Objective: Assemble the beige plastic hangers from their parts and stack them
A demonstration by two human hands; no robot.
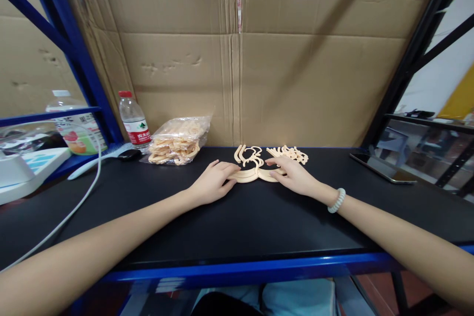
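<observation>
My left hand (215,182) is closed, thumb and fingers pinching the outer end of a curved pale wood-coloured strip (245,176). My right hand (296,176), with a pale coiled band (336,201) at the wrist, grips a matching curved strip (265,175). The inner ends of the two strips meet between my hands, low over the black tabletop. Just behind lie curved, ring-like pieces (253,153) and a few narrow bent strips (240,153). A heap of small pale pieces (292,153) lies beyond my right hand. My fingers cover the strips' outer ends.
A clear bag of pale pieces (177,140) and a red-capped water bottle (134,121) stand at the back left. A brush-like handled item (103,158) and a white cable (87,190) lie farther left. A phone (381,168) rests at right. Cardboard (314,74) walls the back.
</observation>
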